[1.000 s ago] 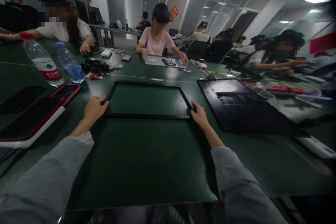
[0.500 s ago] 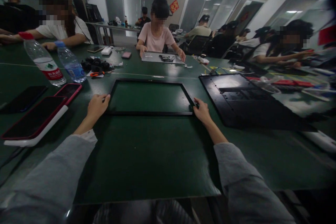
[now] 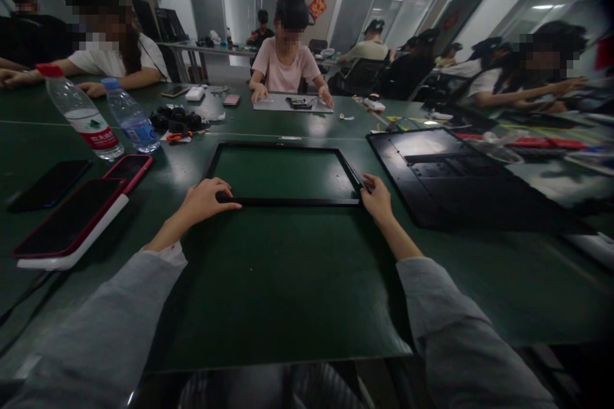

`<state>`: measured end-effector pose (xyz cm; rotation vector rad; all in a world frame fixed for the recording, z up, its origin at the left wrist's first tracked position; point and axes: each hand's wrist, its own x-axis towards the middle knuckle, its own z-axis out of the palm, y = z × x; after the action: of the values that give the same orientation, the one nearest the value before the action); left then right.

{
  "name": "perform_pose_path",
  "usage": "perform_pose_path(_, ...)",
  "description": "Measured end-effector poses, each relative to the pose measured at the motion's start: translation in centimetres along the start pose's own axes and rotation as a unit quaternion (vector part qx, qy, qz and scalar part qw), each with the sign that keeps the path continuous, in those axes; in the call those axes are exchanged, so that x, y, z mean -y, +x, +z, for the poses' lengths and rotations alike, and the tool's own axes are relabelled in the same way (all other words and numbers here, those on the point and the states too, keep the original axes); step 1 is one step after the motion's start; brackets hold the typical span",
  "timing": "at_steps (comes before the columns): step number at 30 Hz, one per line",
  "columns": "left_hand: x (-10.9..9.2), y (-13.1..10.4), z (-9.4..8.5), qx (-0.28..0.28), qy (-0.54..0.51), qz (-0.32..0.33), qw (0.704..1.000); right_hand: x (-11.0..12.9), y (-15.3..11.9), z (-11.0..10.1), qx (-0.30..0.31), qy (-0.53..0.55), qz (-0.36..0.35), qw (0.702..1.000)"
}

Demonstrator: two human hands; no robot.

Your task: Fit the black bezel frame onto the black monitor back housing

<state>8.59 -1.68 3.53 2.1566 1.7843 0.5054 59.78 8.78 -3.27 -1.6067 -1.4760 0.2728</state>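
A thin black rectangular frame (image 3: 302, 202), like a monitor bezel, is in front of me at the green table, its near edge facing me. My left hand (image 3: 206, 199) grips its near left corner, thumb along the near bar and fingers over it. At the near right corner, my right hand (image 3: 377, 197) pinches the frame's right side between thumb and fingers. Green tabletop shows through the frame's opening. To the right of my right hand lies a large black panel (image 3: 451, 198) with a recessed section, apart from the frame.
Left of me are phones (image 3: 71, 217) on a white block, a dark phone (image 3: 50, 184) and two water bottles (image 3: 91, 124). An orange-handled tool (image 3: 179, 137) lies near black coiled items (image 3: 175, 120). Opposite, a person (image 3: 288, 61) handles a grey panel (image 3: 273, 104). Cables and red items lie at right.
My left hand has shifted from the frame's left side to its near left corner. My right hand stays at the right corner. The person opposite has lowered the grey panel flat.
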Motion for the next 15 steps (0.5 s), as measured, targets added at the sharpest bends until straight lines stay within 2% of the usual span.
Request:
perform_pose_path(6, 0.5, 0.1, 0.1, -0.062, -0.019, -0.065, 0.996, -0.1, 0.1, 0.0, 0.003, 0.044, 0.009, 0.999)
perform_pose_path(9, 0.7, 0.3, 0.3, -0.077, -0.055, -0.09, 0.991, 0.4, 0.4, -1.0, -0.025, 0.045, 0.006, 0.999)
perform_pose_path(12, 1.0, 0.5, 0.3, -0.089, -0.086, -0.107, 0.987, 1.0, 0.9, -3.6, -0.102, -0.009, 0.03, 0.994)
perform_pose_path(15, 1.2, 0.7, 0.2, -0.101, -0.122, -0.118, 0.98, 0.3, 1.4, -7.7, -0.236, -0.068, 0.103, 0.964)
